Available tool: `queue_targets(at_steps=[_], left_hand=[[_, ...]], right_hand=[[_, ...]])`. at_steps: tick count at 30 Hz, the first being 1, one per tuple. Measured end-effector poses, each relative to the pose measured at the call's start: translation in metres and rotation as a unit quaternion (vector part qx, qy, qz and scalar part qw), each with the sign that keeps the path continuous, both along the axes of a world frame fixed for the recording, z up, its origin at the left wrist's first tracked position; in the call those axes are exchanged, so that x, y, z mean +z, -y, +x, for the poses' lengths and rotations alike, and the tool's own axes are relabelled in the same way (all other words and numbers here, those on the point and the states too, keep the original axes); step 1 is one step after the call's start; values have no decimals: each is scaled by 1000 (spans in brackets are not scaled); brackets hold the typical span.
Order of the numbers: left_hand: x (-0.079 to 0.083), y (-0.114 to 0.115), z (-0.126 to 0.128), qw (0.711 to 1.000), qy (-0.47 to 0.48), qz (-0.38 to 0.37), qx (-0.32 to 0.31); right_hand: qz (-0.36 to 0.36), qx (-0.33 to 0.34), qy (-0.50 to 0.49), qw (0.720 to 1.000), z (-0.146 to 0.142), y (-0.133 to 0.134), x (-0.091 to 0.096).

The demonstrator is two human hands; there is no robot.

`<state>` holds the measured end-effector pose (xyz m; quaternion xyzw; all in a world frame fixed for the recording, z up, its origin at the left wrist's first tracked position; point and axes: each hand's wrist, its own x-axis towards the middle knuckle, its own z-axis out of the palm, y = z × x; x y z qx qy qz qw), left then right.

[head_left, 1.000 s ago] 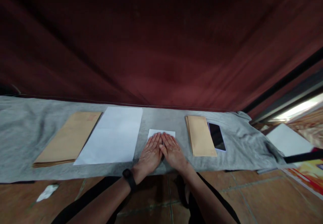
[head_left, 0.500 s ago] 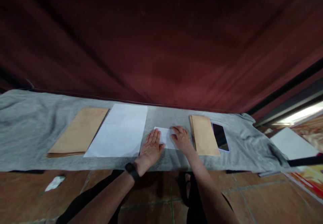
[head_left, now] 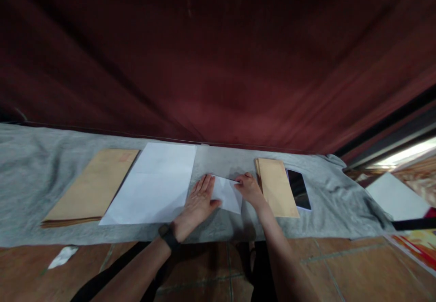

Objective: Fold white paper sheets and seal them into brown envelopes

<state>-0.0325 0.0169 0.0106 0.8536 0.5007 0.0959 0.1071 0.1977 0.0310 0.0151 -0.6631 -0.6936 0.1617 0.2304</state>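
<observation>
A small folded white paper (head_left: 229, 194) lies on the grey cloth (head_left: 41, 170) in front of me. My left hand (head_left: 198, 199) rests flat on its left part, fingers stretched out, a black band on the wrist. My right hand (head_left: 250, 187) pinches the paper's far right corner and lifts that edge a little. To the right lies a stack of brown envelopes (head_left: 275, 187), close to my right hand. To the left lies a stack of white sheets (head_left: 157, 184), and beyond it another stack of brown envelopes (head_left: 91, 187).
A dark phone (head_left: 299, 189) lies beside the right envelopes. A dark red curtain (head_left: 218, 56) hangs behind the cloth. The tiled floor (head_left: 340, 265) is nearest me, with a white scrap (head_left: 63, 256) at the left. A white sheet (head_left: 397, 196) lies at the far right.
My hands, side by side on the folded paper, have parted. The right hand slid to the paper's right corner and took hold of it. The left stays flat.
</observation>
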Motion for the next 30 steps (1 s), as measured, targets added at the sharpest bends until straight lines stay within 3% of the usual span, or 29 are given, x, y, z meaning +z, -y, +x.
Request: queue_targets(at_steps=[4, 9, 12, 14, 20, 24, 27, 30], left_hand=[[4, -7, 4, 997, 58, 44, 7], [37, -14, 6, 975, 134, 177, 6], [56, -14, 2, 960, 153, 232, -15], [61, -12, -3, 964, 138, 227, -26], [40, 4, -15, 988, 46, 130, -76], [26, 17, -20, 984, 10, 83, -160], [26, 23, -20, 984, -2, 56, -166], [29, 24, -17, 986, -13, 55, -158]], right_hand=[[9, 17, -81, 996, 1, 1, 11], [111, 20, -208, 972, -5, 14, 40], [185, -4, -201, 962, -7, 26, 53], [191, 12, -158, 969, -7, 35, 56], [97, 132, 57, 985, -3, 69, 52], [12, 172, 76, 982, 3, 88, 54], [-6, 157, 52, 986, 4, 88, 52], [36, 100, 33, 994, -5, 81, 37]])
